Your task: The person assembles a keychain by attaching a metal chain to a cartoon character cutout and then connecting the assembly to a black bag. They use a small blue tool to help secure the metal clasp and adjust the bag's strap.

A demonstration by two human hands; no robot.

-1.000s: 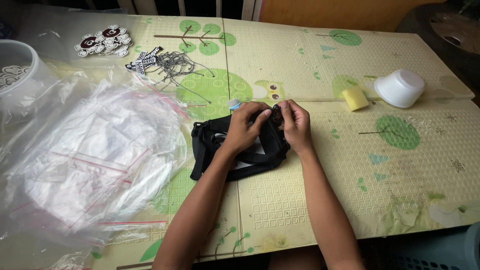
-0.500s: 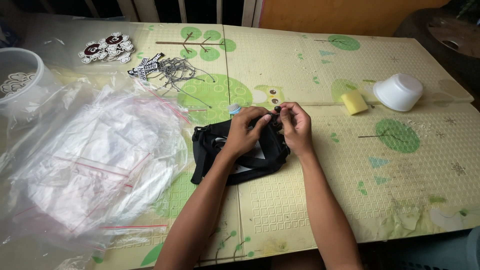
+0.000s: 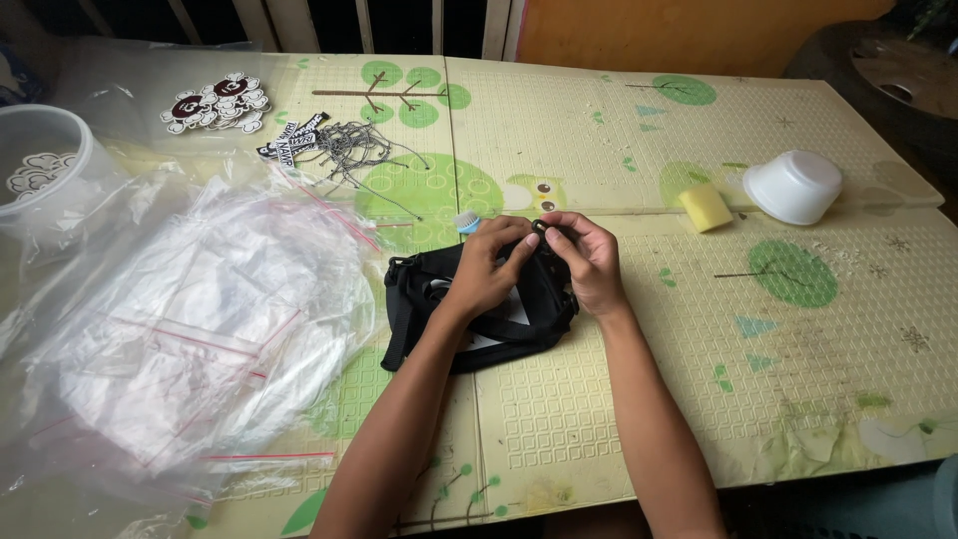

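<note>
Since a second ago your hands barely shifted on the bag; only the view tilted a little. Your left hand and right hand met over the far edge of the black bag, fingertips pinching a small dark fitting between them. Bag lay flat on the mat, under both hands. Clear plastic bags heaped left of your left hand. Yellow sponge and white bowl sat well right of your right hand.
</note>
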